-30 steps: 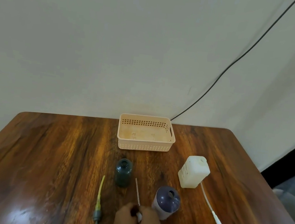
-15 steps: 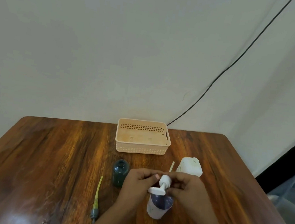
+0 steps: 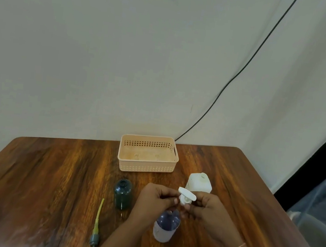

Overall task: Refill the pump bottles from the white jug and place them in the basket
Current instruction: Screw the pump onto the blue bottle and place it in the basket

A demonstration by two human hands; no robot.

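Observation:
Both hands meet over the purple bottle (image 3: 165,226), which stands upright on the table near the front. My left hand (image 3: 154,200) and my right hand (image 3: 204,207) each pinch the white pump head (image 3: 186,197), held just above the bottle's open neck. Its tube is hidden behind my fingers. A dark green bottle (image 3: 122,194) stands open to the left. The white jug (image 3: 199,182) stands uncapped behind my right hand. The peach basket (image 3: 148,154) sits empty at the back of the table.
A second pump with a yellow tube (image 3: 97,222) lies on the wooden table (image 3: 51,171) left of my left arm. A black cable (image 3: 234,78) runs down the wall behind the basket. The table's right edge drops off near a dark gap.
My hands have lifted the white pump head from the table's front edge to above the purple bottle's neck. The pump head has turned since half a second ago.

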